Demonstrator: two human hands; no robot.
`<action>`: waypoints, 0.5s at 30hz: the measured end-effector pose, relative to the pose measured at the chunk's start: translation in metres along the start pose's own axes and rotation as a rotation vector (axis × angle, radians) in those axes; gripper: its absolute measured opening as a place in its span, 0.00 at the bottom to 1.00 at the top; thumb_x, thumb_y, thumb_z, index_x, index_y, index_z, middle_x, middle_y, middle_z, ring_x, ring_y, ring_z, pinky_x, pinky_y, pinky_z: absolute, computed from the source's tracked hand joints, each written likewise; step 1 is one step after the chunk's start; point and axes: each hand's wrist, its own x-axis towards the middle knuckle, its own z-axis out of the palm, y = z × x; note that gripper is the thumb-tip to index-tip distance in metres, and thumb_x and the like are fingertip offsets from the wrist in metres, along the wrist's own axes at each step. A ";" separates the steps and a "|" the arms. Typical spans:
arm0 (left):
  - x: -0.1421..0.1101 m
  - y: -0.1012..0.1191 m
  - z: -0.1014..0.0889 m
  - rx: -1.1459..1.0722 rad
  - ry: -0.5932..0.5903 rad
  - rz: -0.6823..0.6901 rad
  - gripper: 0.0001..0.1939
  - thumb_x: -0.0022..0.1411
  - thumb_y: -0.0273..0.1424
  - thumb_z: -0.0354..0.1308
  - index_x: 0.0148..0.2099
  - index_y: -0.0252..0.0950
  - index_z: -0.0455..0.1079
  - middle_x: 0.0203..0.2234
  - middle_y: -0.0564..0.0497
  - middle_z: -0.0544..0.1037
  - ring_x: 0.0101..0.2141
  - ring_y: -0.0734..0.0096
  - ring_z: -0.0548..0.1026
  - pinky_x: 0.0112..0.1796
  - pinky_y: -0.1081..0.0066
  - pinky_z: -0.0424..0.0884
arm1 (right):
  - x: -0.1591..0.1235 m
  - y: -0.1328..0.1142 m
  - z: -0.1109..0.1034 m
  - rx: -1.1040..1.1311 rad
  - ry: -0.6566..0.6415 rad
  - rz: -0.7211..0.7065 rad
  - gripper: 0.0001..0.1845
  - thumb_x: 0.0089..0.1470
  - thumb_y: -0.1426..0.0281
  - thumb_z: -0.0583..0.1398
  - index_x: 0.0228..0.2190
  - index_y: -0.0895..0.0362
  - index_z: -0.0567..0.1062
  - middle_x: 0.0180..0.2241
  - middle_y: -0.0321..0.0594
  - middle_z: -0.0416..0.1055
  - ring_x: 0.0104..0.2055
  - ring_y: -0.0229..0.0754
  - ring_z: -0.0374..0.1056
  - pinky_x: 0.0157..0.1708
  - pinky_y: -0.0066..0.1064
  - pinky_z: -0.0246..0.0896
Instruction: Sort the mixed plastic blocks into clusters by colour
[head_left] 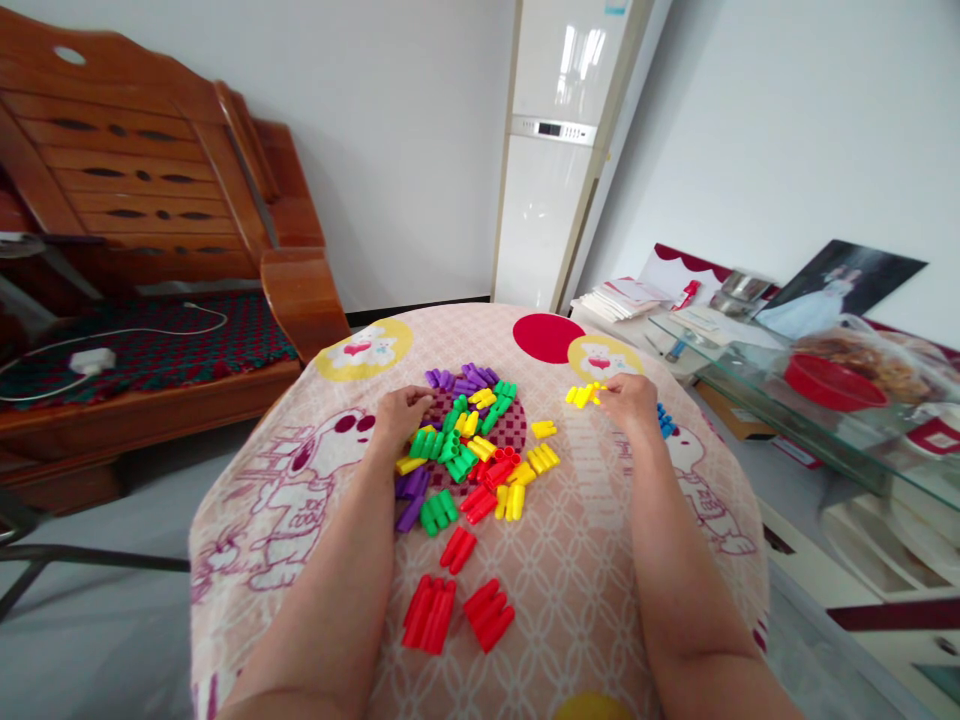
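Note:
My left hand [403, 415] rests at the left side of a mixed pile of small plastic tube-shaped blocks, its fingers slightly bent and seemingly holding nothing. My right hand [632, 402] is at the far right of the table, fingertips pinched on a yellow block [583, 395] in a small yellow row. Just beyond that wrist lie blue blocks [665, 421], partly hidden. In the pile are green blocks [429, 443], purple blocks [475, 377] and red blocks [496, 470]. More yellow blocks [543, 458] lie at its right edge. Joined red blocks [430, 614] sit nearer to me.
A patterned cloth covers the round table [585, 600]. To the right, a glass shelf [795, 400] carries a red bowl [834, 382], papers [621, 298] and a photo. A wooden bench [150, 200] stands at left, a tall white air conditioner [544, 200] behind.

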 end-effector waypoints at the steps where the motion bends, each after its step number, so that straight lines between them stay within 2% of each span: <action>1: 0.000 0.000 0.000 0.007 0.001 -0.001 0.11 0.51 0.31 0.61 0.38 0.35 0.79 0.26 0.50 0.82 0.27 0.67 0.79 0.33 0.70 0.75 | 0.000 0.001 0.001 -0.001 -0.010 -0.003 0.12 0.47 0.69 0.61 0.32 0.59 0.84 0.30 0.45 0.81 0.37 0.47 0.77 0.35 0.29 0.66; 7: 0.001 -0.003 0.001 0.016 0.016 0.014 0.11 0.51 0.31 0.61 0.38 0.35 0.79 0.26 0.49 0.82 0.27 0.67 0.79 0.33 0.70 0.75 | -0.004 -0.009 0.014 -0.066 -0.065 -0.051 0.11 0.48 0.69 0.61 0.30 0.59 0.83 0.28 0.46 0.81 0.35 0.47 0.77 0.34 0.28 0.65; 12: 0.002 -0.003 0.001 0.034 0.020 0.012 0.11 0.51 0.31 0.61 0.38 0.35 0.79 0.25 0.50 0.81 0.27 0.66 0.79 0.33 0.70 0.75 | -0.009 -0.015 0.028 -0.200 -0.092 -0.046 0.12 0.51 0.71 0.60 0.33 0.61 0.83 0.35 0.49 0.82 0.39 0.46 0.77 0.36 0.28 0.64; 15: 0.002 -0.003 0.001 0.031 0.024 0.001 0.11 0.51 0.31 0.61 0.38 0.35 0.79 0.26 0.49 0.82 0.27 0.66 0.79 0.33 0.69 0.75 | -0.012 -0.021 0.026 -0.274 -0.069 -0.026 0.13 0.52 0.71 0.60 0.37 0.61 0.82 0.39 0.51 0.81 0.43 0.48 0.76 0.39 0.29 0.64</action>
